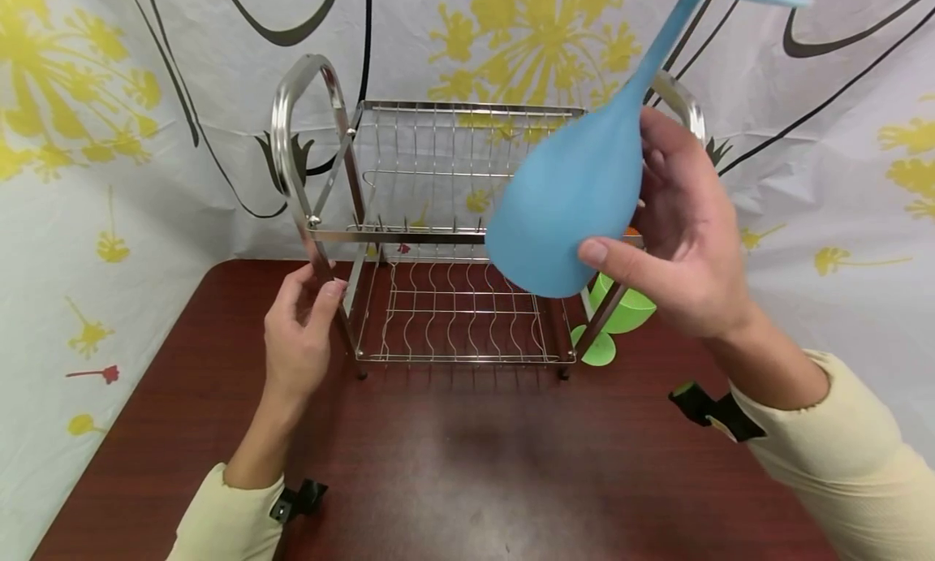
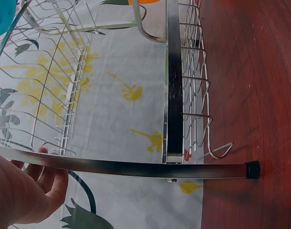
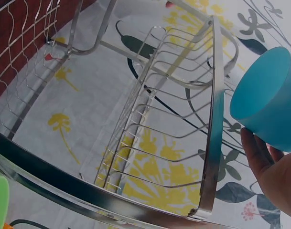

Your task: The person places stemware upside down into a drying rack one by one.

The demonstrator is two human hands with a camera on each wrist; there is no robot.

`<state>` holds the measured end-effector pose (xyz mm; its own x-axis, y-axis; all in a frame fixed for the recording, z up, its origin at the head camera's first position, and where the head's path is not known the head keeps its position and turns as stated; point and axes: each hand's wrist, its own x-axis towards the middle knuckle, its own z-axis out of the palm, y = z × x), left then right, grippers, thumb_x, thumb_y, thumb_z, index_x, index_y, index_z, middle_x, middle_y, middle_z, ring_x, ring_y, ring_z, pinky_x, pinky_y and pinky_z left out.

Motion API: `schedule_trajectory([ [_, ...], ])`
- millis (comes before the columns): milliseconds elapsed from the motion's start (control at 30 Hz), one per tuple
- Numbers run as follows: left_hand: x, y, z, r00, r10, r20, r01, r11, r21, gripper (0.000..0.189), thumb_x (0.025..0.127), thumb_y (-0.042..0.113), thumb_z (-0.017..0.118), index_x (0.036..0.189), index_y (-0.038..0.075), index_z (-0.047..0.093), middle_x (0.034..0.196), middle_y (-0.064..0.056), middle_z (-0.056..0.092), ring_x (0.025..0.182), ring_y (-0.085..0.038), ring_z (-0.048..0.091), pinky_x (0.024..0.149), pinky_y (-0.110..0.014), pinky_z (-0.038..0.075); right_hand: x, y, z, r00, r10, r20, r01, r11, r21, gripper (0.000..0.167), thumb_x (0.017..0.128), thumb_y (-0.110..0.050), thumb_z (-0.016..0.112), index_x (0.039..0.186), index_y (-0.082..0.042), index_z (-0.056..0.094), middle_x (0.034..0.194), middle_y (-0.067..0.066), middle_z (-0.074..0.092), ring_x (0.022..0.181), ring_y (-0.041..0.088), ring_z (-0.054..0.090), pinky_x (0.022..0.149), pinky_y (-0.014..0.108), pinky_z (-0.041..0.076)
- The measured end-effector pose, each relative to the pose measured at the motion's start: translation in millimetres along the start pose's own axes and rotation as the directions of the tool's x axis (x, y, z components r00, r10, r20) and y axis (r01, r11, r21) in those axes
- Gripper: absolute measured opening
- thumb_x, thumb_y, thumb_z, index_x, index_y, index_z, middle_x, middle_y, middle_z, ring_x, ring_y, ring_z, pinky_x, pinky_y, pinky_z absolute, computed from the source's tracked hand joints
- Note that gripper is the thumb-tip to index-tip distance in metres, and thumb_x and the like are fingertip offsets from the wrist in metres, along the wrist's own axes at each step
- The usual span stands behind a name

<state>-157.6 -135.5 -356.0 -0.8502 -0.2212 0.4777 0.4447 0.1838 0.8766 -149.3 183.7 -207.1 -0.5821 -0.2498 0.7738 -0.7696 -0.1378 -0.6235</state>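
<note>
A blue plastic goblet (image 1: 570, 196) is tilted bowl-down in my right hand (image 1: 690, 244), its foot reaching past the top of the head view. Fingers and thumb hold it by the bowl, above the right part of a two-tier metal dish rack (image 1: 409, 237). In the right wrist view the goblet's bowl (image 3: 262, 95) shows its open mouth near the upper tier. My left hand (image 1: 299, 334) grips the rack's front left post; the left wrist view shows its fingers (image 2: 57, 186) behind that post (image 2: 135, 168).
A green goblet (image 1: 630, 308) lies beside the rack's right legs, with something orange (image 1: 631, 233) just above it. The rack stands on a dark red-brown table (image 1: 453, 455). A white patterned sheet (image 1: 183, 212) hangs behind and around it.
</note>
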Motion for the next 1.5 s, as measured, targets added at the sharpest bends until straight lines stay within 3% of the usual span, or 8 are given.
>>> schedule_trajectory([
  [233,2.4,-3.0,1.8,1.0,0.004,-0.003,-0.004,0.999,-0.051,0.027,0.104,0.015,0.043,0.114,-0.007,0.057,0.092,-0.009,0.065,0.09,-0.018,0.064,0.084,-0.024,0.05,10.8,-2.9,-0.1,1.0,0.028,0.006,-0.027,0.995,-0.098,0.076,0.073,0.002,0.071,0.143,-0.002,0.04,0.136,0.024,0.045,0.118,0.043,0.047,0.095,0.035,0.05],
  [467,4.4,-5.5,2.4,1.0,0.008,-0.01,-0.008,1.0,-0.026,0.027,0.103,0.015,0.047,0.111,-0.008,0.057,0.09,-0.007,0.067,0.088,-0.016,0.065,0.083,-0.022,0.051,20.1,2.3,-1.3,0.985,0.131,-0.115,-0.144,0.983,-0.111,0.074,0.071,0.006,0.073,0.139,-0.007,0.045,0.133,0.018,0.048,0.116,0.036,0.05,0.092,0.033,0.05],
  [700,5.4,-7.4,2.1,1.0,0.022,-0.016,-0.023,1.0,-0.018,0.025,0.102,0.014,0.049,0.111,-0.007,0.06,0.089,0.001,0.068,0.092,-0.012,0.064,0.085,-0.021,0.049,30.5,7.7,-0.1,0.964,0.208,-0.166,-0.242,0.945,-0.221,0.077,0.072,0.002,0.074,0.141,-0.011,0.042,0.135,0.012,0.044,0.118,0.029,0.051,0.095,0.036,0.049],
  [833,6.2,-8.4,2.0,1.0,0.025,-0.014,-0.025,1.0,-0.015,0.025,0.102,0.014,0.05,0.111,-0.006,0.06,0.089,-0.001,0.068,0.094,-0.012,0.064,0.086,-0.021,0.049,39.3,9.8,4.0,0.943,0.269,-0.194,-0.32,0.892,-0.32,0.078,0.073,-0.003,0.076,0.141,-0.016,0.04,0.135,0.008,0.043,0.116,0.025,0.053,0.095,0.04,0.051],
  [1033,6.6,-9.4,1.5,1.0,0.023,-0.009,-0.023,1.0,-0.006,0.026,0.102,0.015,0.049,0.111,-0.007,0.06,0.089,0.0,0.066,0.092,-0.012,0.063,0.084,-0.021,0.048,49.3,18.3,3.3,0.898,0.367,-0.245,-0.441,0.744,-0.502,0.082,0.078,-0.019,0.077,0.147,-0.022,0.033,0.142,0.006,0.04,0.121,0.022,0.052,0.097,0.045,0.049],
  [1100,6.8,-9.7,1.2,1.0,0.019,-0.01,-0.019,1.0,-0.002,0.026,0.102,0.015,0.05,0.111,-0.006,0.06,0.088,0.001,0.067,0.092,-0.012,0.063,0.083,-0.021,0.048,51.9,22.4,1.6,0.887,0.384,-0.256,-0.461,0.709,-0.534,0.082,0.079,-0.022,0.076,0.148,-0.022,0.032,0.143,0.007,0.04,0.123,0.024,0.051,0.098,0.047,0.048],
  [1300,6.3,-10.5,0.2,1.0,0.027,-0.008,-0.027,1.0,0.014,0.025,0.102,0.014,0.05,0.111,-0.007,0.06,0.089,0.002,0.067,0.095,-0.012,0.063,0.084,-0.02,0.048,57.6,34.0,-2.1,0.86,0.427,-0.281,-0.506,0.642,-0.576,0.083,0.079,-0.023,0.077,0.147,-0.018,0.031,0.142,0.011,0.039,0.123,0.027,0.049,0.1,0.05,0.045],
  [1500,6.8,-11.3,-0.8,0.999,0.03,-0.033,-0.028,0.997,0.067,0.023,0.1,0.015,0.054,0.111,-0.002,0.064,0.092,0.012,0.064,0.094,-0.009,0.059,0.084,-0.02,0.045,59.3,40.6,-4.5,0.823,0.476,-0.31,-0.555,0.557,-0.617,0.085,0.08,-0.028,0.076,0.148,-0.016,0.028,0.144,0.011,0.038,0.128,0.025,0.044,0.103,0.047,0.043],
])
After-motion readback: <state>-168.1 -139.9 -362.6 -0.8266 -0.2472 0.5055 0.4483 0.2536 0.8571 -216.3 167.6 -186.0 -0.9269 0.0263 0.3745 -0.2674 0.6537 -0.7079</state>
